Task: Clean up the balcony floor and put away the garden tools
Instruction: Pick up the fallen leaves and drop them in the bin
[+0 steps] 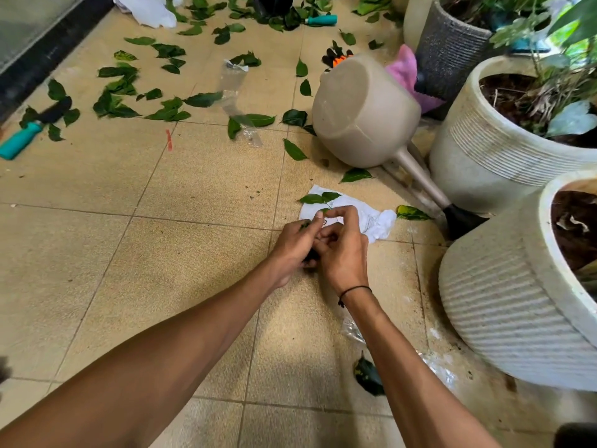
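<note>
Both hands meet over a crumpled white paper on the tan tiled floor. My left hand grips a bunch of green leaves, dark bits showing under the palm. My right hand pinches a small green leaf at the fingertips, next to the left thumb. A leafy sprig lies on the paper just beyond the fingers. Many green leaves are scattered across the far floor. A teal-handled trowel lies at the far left, another teal-handled tool at the top.
A beige watering can lies on its side, its spout running to a black rose by the white ribbed pots. A grey pot, pink cloth and orange-black gloves sit behind. Clear plastic wrap and a white bag lie on the floor.
</note>
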